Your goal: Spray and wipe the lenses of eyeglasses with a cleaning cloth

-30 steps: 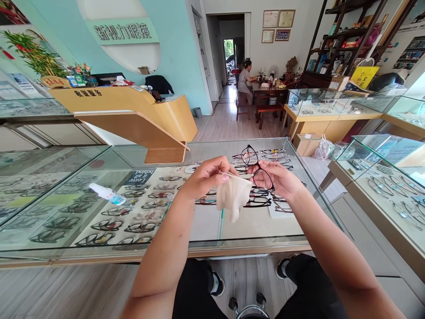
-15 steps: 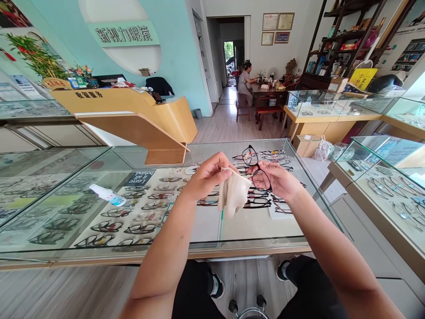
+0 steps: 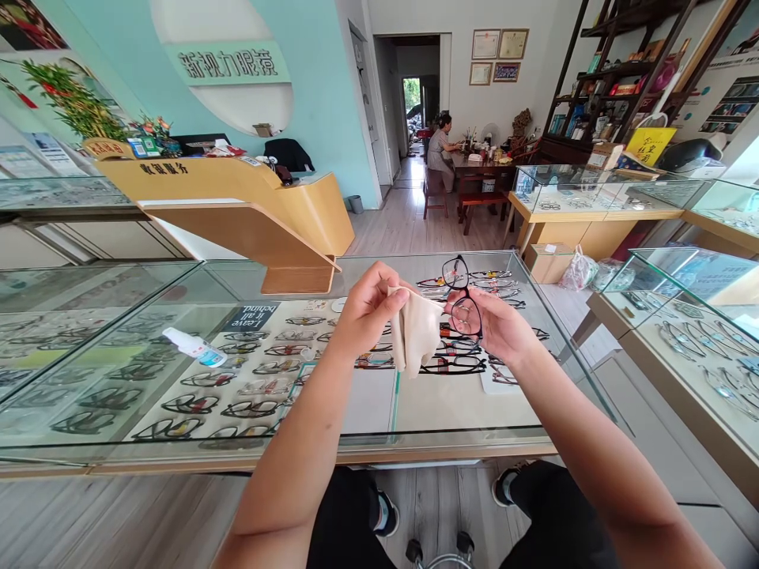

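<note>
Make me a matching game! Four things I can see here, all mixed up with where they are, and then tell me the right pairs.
1. Cloth
2. Glasses
3. Bottle
4. Bin

A. White, on the glass counter
B. Black-framed, held in the right hand
C. Grey, on the floor
D. Cream, hanging from the left hand

Pairs: 1-D, 2-B, 3-A, 4-C

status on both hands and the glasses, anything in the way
Left hand gripping cloth. Right hand gripping glasses, tipped on end. Bottle lying off left, apart from both hands.
</note>
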`<control>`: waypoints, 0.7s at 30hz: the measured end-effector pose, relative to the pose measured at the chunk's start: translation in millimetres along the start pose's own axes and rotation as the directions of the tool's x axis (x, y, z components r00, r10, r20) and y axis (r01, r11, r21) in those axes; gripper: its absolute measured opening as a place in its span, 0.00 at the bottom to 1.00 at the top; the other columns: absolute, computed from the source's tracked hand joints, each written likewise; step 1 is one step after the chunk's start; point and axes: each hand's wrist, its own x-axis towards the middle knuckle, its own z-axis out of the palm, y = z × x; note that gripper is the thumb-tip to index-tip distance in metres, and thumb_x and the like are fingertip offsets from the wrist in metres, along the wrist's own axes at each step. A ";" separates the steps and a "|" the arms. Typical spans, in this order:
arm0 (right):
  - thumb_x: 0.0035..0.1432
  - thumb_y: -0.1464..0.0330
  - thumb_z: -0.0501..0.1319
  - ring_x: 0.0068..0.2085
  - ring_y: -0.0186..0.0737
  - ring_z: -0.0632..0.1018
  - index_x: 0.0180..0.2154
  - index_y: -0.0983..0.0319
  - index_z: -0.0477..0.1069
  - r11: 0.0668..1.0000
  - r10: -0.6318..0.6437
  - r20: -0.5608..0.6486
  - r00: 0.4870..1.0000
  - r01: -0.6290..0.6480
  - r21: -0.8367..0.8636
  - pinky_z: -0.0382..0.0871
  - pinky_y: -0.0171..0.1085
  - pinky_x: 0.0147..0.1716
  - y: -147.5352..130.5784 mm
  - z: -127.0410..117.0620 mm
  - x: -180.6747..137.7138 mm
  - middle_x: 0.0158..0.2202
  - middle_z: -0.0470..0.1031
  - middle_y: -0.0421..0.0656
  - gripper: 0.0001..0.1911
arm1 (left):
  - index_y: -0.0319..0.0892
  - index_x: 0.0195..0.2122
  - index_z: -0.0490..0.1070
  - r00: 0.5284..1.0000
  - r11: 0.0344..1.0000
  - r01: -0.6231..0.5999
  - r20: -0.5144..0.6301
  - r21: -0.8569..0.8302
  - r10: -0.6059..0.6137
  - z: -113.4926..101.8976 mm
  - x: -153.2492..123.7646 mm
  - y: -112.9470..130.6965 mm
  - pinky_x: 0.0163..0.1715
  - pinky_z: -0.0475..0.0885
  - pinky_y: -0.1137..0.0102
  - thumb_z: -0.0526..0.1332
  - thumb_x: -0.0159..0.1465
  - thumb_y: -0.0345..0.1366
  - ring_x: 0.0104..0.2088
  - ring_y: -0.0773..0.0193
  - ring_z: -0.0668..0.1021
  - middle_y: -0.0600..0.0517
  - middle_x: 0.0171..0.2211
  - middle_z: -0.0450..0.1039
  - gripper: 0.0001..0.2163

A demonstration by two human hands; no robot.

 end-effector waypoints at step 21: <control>0.54 0.66 0.82 0.37 0.35 0.87 0.37 0.61 0.80 0.997 -0.030 -0.017 0.999 0.031 0.067 0.86 0.33 0.44 3.5 0.5 1.0 0.39 0.85 0.39 0.15 | 0.47 0.39 0.61 0.999 0.999 0.037 0.039 0.007 -0.037 2.9 -4.2 0.4 0.27 0.68 0.72 0.67 0.73 0.49 0.29 0.66 0.77 0.53 0.34 0.80 0.17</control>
